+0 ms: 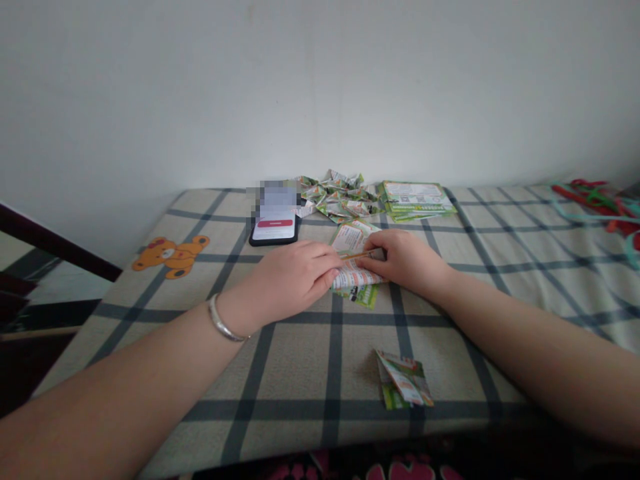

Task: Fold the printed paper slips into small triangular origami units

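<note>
A green and white printed leaflet (359, 277), partly folded, lies on the checked tablecloth between my two hands. My left hand (304, 273) presses its left side, fingers close together on the paper. At its right edge my right hand (400, 259) pinches the folded paper between thumb and fingers. Part of the leaflet is covered by my fingers. Nearer to me rests a small folded leaflet piece (404, 379), touched by neither hand. Behind my hands lie several folded leaflet pieces (345, 197) in a loose heap.
A stack of flat leaflets (419, 200) lies at the back right of the heap. To the left is a phone (274, 230) with its screen lit. A bear cutout (171, 257) sits at the left, coloured strips (595, 203) at the far right. A wall (320, 87) borders the table's back.
</note>
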`<action>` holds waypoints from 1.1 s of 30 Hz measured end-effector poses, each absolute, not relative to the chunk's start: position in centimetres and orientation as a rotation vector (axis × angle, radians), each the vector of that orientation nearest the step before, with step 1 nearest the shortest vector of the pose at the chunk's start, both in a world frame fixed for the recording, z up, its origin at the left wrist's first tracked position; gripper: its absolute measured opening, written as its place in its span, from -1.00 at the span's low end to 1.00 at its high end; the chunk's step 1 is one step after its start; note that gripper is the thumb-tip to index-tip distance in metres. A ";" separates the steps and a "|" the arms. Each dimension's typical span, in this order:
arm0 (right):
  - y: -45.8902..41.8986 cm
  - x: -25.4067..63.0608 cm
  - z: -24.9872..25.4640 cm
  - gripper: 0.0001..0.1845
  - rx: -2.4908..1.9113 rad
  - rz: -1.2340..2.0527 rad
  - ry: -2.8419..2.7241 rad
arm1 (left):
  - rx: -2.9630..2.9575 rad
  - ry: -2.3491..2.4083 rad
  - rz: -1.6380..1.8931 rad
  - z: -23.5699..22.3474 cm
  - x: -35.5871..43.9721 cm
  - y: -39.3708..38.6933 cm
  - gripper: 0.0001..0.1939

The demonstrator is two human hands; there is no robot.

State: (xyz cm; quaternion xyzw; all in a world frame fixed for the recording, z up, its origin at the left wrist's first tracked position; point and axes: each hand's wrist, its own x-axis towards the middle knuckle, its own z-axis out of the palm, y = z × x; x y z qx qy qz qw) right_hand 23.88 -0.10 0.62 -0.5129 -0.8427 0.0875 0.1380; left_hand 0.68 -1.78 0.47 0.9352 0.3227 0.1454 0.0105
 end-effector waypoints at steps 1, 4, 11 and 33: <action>-0.1 23.9 0.6 -0.75 -1.486 0.241 -2.430 | 2.916 1.005 0.456 0.5 0.7 -1.7 -0.62; 0.0 23.9 0.6 -0.78 -1.495 0.233 -2.415 | 2.883 1.034 0.478 0.3 0.9 -1.7 -0.61; 0.2 24.0 0.4 -0.79 -1.514 0.164 -2.414 | 2.884 1.136 0.594 -0.2 1.3 -1.6 -0.70; 0.9 24.2 -0.3 -0.65 -1.251 -0.060 -2.516 | 2.827 1.460 0.519 -0.1 1.9 -1.9 -0.73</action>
